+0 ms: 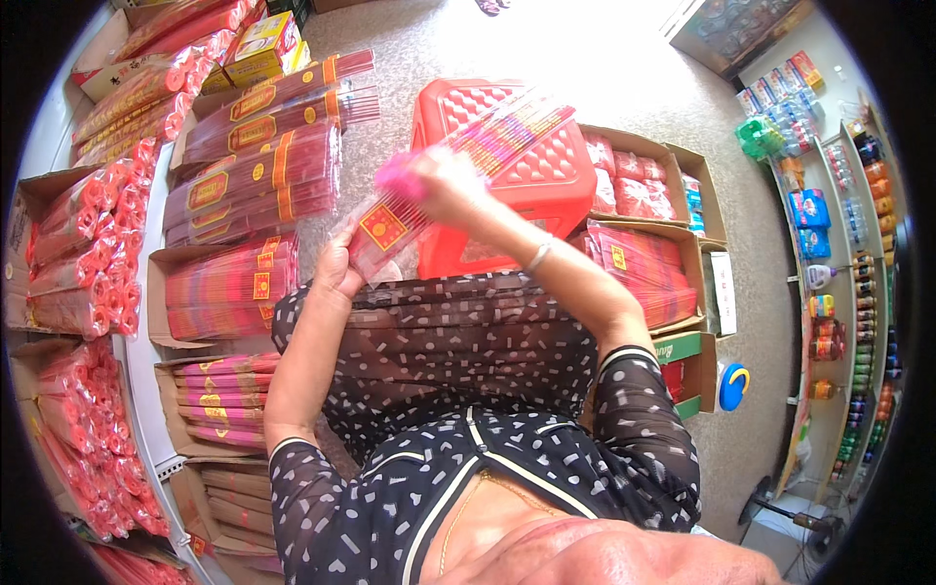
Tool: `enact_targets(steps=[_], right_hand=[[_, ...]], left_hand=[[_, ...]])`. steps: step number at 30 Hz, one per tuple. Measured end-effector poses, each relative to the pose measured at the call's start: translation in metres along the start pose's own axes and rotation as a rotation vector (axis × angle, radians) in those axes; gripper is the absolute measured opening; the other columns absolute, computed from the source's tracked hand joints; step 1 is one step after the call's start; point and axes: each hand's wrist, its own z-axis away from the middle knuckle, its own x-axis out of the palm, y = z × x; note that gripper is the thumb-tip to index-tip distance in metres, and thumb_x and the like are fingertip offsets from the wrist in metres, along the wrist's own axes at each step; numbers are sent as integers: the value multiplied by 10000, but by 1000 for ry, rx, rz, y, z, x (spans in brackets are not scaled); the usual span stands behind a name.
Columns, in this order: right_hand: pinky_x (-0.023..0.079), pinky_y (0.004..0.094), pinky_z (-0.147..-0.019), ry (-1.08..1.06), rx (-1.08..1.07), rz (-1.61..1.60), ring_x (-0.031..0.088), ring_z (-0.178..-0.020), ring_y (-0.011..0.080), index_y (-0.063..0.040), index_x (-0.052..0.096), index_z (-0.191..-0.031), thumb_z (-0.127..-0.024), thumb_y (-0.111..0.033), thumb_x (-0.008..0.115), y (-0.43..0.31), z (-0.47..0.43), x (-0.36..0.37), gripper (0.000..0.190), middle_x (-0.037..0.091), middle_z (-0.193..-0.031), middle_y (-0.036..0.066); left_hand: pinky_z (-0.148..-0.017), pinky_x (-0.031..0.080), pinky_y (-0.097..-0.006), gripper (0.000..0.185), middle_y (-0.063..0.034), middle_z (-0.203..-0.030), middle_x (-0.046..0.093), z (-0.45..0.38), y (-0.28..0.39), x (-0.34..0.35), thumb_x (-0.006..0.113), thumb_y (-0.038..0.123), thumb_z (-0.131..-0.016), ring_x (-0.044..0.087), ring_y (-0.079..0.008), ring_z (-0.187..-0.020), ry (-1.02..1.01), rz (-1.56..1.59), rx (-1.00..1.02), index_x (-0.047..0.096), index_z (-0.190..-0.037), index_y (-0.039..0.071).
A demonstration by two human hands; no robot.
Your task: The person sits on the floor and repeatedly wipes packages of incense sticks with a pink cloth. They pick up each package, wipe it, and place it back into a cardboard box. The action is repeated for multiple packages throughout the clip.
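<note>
My left hand (340,265) grips the lower end of a clear plastic packet of incense sticks (384,228), which has a red and gold label. The packet slants up to the right, above a red plastic stool (534,164). My right hand (447,186), blurred, is closed around its middle together with a bright pink piece (401,175), perhaps cloth or plastic; its exact shape is unclear. The far end of the packet, with gold writing, reaches over the stool's seat.
Cartons of incense packets (230,289) stand at the left beside shelves of red wrapped bundles (88,248). Right of the stool are a carton of red bags (636,183) and a carton of incense (647,274). Bottle shelves (863,292) line the far right.
</note>
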Motion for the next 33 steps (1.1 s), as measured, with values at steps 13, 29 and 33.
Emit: enact_targets(steps=[13,29,33], right_hand=[[498,469,-751,407,337,247,609,-881,351,-78,601,-1008,-806,-336,665,216,5,17,334,614,-942,144],[482,476,-809,309,456,218,601,-951,367,-43,602,-1078,-868,-390,615,157,3,28,406,633,-993,184],[481,458,-677,313,177,62,616,-805,325,-62,596,-966,-808,-296,645,49,1,45,287,615,-857,150]], left_hand=[[-872,536,-447,287,-186,-1091,633,1,-7,-13,505,209,-970,651,-280,-970,114,-4,54,558,-1101,-41],[-745,563,-475,363,-161,-1038,661,-10,-7,-2,470,345,-951,672,-292,-900,158,84,15,552,-1143,48],[-841,528,-488,529,-150,-1126,629,-9,-5,-7,382,482,-956,633,-303,-1006,-1,60,16,538,-1184,31]])
